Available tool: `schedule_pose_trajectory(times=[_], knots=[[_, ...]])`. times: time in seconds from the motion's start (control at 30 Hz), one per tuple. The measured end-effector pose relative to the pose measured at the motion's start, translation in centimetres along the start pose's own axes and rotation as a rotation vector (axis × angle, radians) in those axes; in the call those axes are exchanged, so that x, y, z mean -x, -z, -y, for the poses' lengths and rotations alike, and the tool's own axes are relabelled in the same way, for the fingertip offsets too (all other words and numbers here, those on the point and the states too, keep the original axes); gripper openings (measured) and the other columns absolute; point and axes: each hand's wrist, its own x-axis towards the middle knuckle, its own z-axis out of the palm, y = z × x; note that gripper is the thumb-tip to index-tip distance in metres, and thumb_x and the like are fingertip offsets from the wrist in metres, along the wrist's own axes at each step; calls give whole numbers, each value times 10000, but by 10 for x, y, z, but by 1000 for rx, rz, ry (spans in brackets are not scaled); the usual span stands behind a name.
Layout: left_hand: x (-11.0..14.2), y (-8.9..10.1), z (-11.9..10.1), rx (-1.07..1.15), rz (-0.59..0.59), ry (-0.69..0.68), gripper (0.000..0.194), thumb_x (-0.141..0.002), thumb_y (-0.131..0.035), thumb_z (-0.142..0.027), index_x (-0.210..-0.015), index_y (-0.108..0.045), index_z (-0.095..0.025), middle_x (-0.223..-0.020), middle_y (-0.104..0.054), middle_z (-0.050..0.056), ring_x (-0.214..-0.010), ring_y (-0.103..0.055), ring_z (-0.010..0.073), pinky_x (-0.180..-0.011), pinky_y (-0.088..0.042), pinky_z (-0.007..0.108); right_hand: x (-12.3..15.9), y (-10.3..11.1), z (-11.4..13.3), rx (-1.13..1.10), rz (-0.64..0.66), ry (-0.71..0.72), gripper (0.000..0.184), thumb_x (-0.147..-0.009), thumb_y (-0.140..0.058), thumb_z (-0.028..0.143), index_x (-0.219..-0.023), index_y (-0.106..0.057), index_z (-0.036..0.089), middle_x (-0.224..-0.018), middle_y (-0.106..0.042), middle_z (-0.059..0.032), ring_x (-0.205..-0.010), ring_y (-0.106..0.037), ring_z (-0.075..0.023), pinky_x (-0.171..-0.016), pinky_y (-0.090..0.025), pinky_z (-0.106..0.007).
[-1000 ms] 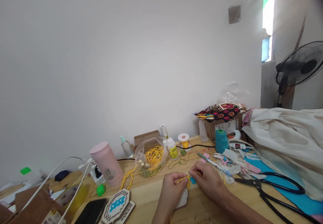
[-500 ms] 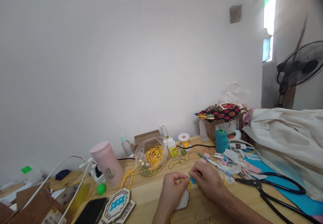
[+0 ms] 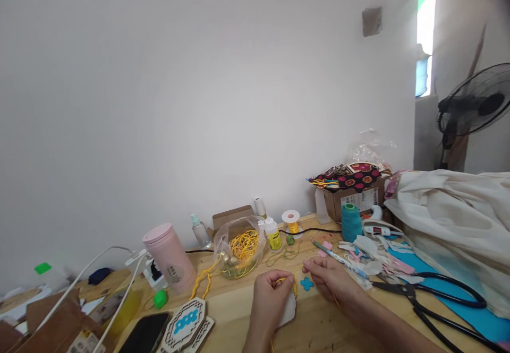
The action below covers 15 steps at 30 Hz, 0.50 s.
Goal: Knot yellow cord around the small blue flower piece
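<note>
My left hand (image 3: 272,294) is closed in a pinch on a yellow cord (image 3: 287,281) and rests on a pale flat wooden piece (image 3: 287,310) on the table. My right hand (image 3: 330,278) is just to the right, fingers pinched together on the other end of the thin yellow cord. Between the two hands a small blue flower-shaped cutout (image 3: 306,283) lies on the wood, touched by neither hand.
A pink tumbler (image 3: 169,258), a bag of yellow cord (image 3: 240,247), glue bottle (image 3: 273,233), yellow spool (image 3: 290,220) and teal thread cone (image 3: 350,222) stand behind. Black scissors (image 3: 430,289), paper scraps and blue sheet lie right. A phone (image 3: 144,333) and hexagonal wooden ornaments (image 3: 185,322) lie left.
My hands have drawn slightly apart, and the blue flower cutout that was between my fingertips now lies uncovered on the table.
</note>
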Motion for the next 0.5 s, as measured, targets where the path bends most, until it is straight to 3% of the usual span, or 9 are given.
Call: schedule_pose_trajectory(times=[0.07,0.17,0.33,0.5], knots=[[1,0,-2,-1,1,-7,202,-548,-597,-280,-597,-645,-90,-458,-574,13,-403,-438,99,-409,-315,201,2,1,2,-140,59,-114,190,-674,-467,358,-654,-483,169,-364,-188,124,-303,-83,-29,-314,-33,-174],[1,0,-3,13,1,8,218,-542,-599,-296,-593,-642,-88,-452,-573,14,-405,-446,107,-407,-314,204,5,3,3,-244,158,-173,159,-662,-496,302,-584,-443,174,-360,-200,120,-301,-85,-27,-307,-22,-176],[0,-1,0,17,20,-3,221,-544,-599,-302,-576,-645,-89,-461,-582,14,-422,-456,112,-428,-322,208,5,1,3,-225,252,-115,126,-659,-498,278,-635,-496,154,-378,-311,108,-294,-142,-15,-306,-61,-164],[1,-1,-2,41,82,-2,194,-538,-608,-279,-558,-641,-89,-456,-575,6,-424,-437,100,-437,-309,201,-2,-5,-8,-72,260,-14,261,-631,-516,330,-808,-536,139,-383,-464,84,-266,-266,-26,-315,-131,-165]])
